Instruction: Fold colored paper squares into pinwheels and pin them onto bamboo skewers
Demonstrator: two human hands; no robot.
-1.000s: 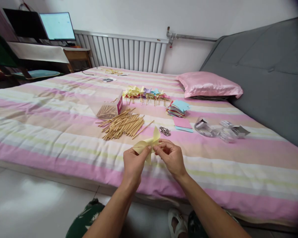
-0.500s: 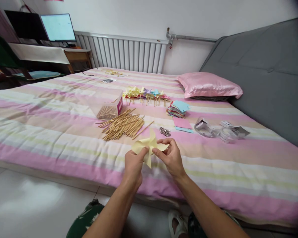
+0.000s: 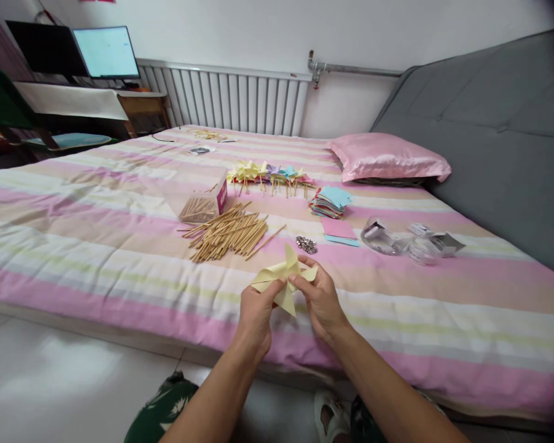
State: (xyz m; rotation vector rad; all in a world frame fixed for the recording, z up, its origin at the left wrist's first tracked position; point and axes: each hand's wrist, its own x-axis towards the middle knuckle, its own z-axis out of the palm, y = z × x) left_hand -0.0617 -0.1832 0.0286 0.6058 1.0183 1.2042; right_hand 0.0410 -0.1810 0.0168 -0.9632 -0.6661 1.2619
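Observation:
Both my hands hold a pale yellow paper pinwheel point(image 3: 284, 277) over the near edge of the striped bed point(image 3: 96, 258). My left hand point(image 3: 257, 314) pinches it from the left and below. From the right, my right hand point(image 3: 321, 298) pinches at its centre with thumb and fingers. Just beyond my hands lies a pile of wooden sticks point(image 3: 228, 232) and a small heap of shiny pins point(image 3: 307, 244).
A clear stick box with a pink end point(image 3: 203, 200), a row of finished pinwheels point(image 3: 270, 174), a stack of coloured paper squares point(image 3: 331, 202), pink and blue sheets point(image 3: 339, 231) and clear tape rolls point(image 3: 409, 243) lie on the bed. A pink pillow point(image 3: 388, 159) sits beside the grey headboard.
The pinwheel has been turned between my fingers and both hands have shifted slightly right and toward me. Everything on the bed stays where it was.

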